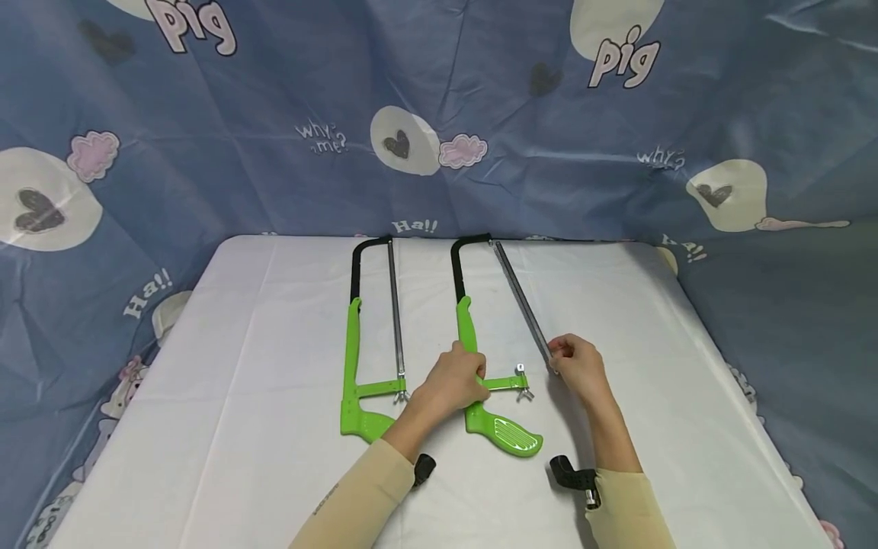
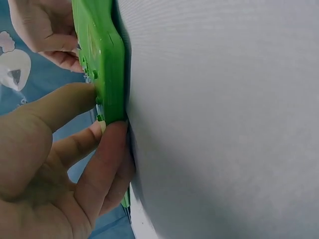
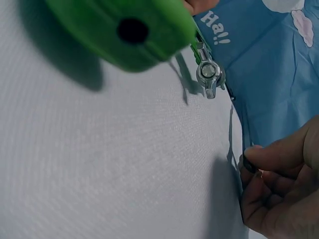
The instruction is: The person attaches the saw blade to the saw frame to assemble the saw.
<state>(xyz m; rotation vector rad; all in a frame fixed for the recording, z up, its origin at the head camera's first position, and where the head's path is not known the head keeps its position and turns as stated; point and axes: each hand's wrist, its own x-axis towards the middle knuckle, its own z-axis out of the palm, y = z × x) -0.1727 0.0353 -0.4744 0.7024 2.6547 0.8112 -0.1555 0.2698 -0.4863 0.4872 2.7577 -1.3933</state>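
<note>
My left hand [image 1: 453,379] grips the green frame of the right-hand hacksaw [image 1: 511,437], just above its handle. In the left wrist view, thumb and fingers pinch the green frame [image 2: 110,64] close over the cloth. My right hand [image 1: 579,370] pinches the near end of a grey hacksaw blade [image 1: 521,301]. That blade slants outward from the tip of the black bow [image 1: 458,267], its near end away from the green crossbar [image 1: 502,383]. A wing nut [image 3: 209,72] sits at the crossbar's end, large in the right wrist view.
A second green hacksaw [image 1: 351,343] lies to the left, its blade [image 1: 395,305] running between bow and crossbar. White cloth [image 1: 274,427] covers the table. Blue printed fabric [image 1: 288,183] rises behind and at both sides. Black camera mounts [image 1: 575,476] show by the wrists.
</note>
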